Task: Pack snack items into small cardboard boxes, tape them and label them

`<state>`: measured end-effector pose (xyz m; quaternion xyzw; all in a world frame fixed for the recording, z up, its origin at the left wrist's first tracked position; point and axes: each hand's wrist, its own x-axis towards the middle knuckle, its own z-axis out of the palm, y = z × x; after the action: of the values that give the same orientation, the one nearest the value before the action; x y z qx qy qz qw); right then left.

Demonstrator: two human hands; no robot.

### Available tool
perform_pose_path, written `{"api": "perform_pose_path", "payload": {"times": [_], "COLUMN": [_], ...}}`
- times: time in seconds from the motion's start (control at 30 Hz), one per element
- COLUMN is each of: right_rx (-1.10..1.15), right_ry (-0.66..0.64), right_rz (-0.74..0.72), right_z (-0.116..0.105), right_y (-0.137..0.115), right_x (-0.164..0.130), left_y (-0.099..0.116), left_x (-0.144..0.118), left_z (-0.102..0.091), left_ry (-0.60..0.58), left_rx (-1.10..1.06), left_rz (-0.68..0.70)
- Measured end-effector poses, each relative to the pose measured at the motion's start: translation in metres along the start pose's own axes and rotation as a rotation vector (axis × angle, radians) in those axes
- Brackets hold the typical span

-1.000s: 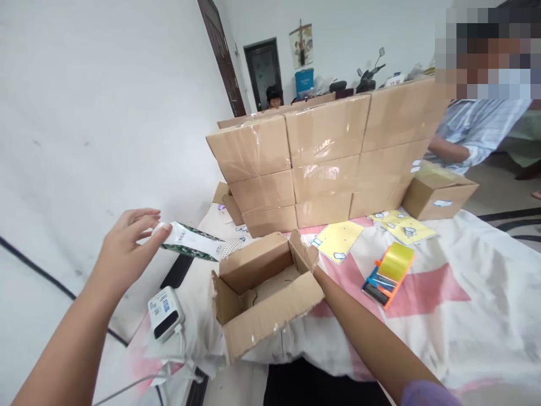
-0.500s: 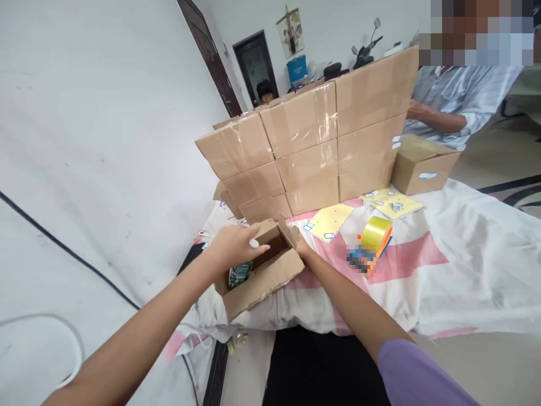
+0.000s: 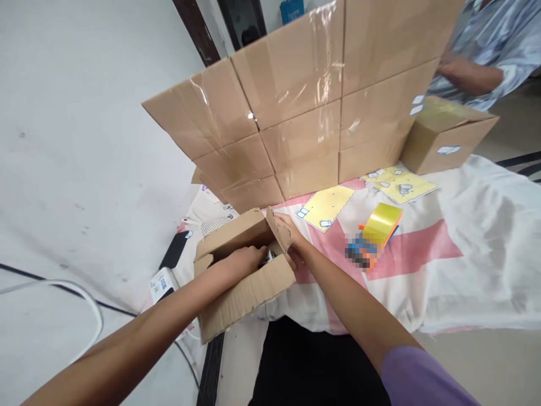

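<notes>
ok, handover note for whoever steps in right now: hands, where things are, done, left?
Left hand: reached down inside the open cardboard box; whether it grips anything is hidden.
Right hand: on the box's right flap, steadying it.
Things: a small item shows in the box beside the left hand. Tape dispenser lies on the cloth to the right, untouched. Sealed cartons are stacked behind.
Done: box open, item inside.
Left: flaps not closed, box not taped.

cloth-covered table (image 3: 465,270) | open box (image 3: 249,293) | tape dispenser (image 3: 376,234) | stacked cartons (image 3: 304,113)

left hand (image 3: 243,262) inside open carton (image 3: 240,270), right hand (image 3: 289,231) on flap
</notes>
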<state>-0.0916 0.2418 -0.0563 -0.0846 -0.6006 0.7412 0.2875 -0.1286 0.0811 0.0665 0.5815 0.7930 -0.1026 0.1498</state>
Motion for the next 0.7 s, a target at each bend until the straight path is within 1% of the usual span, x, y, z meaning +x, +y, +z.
{"api": "perform_pose_path", "payload": {"times": [0.07,0.27,0.37,0.5,0.57,0.6,0.67,0.7], "right_rx": [0.016,0.011,0.002,-0.022,-0.044,-0.054,-0.065,-0.067], "right_ry": [0.014,0.0,-0.002,0.016,0.027,0.03,0.034,0.037], "right_rz": [0.001,0.003,0.011,0.016,0.018,0.026,0.05,0.059], "right_z": [0.0,0.0,0.0,0.001,0.001,0.001,0.0,-0.001], "right_y": [0.001,-0.006,-0.008,-0.008,-0.007,-0.007,-0.006,-0.005], "right_x": [0.002,0.001,0.001,0.002,0.003,0.004,0.004,0.004], "left_y": [0.002,0.023,0.029,0.025,0.02,0.017,0.007,0.001], "left_x": [-0.006,-0.012,-0.014,-0.008,-0.005,-0.006,-0.017,-0.028], "left_z": [0.003,0.009,0.01,0.01,0.004,-0.002,-0.02,-0.03], "left_ry": [-0.085,-0.142,-0.155,-0.177,-0.184,-0.181,-0.124,-0.068], "left_rx": [0.055,0.151,0.152,0.144,0.139,0.144,0.134,0.105], "left_rz": [-0.03,-0.223,-0.254,-0.241,-0.224,-0.216,-0.217,-0.219]}}
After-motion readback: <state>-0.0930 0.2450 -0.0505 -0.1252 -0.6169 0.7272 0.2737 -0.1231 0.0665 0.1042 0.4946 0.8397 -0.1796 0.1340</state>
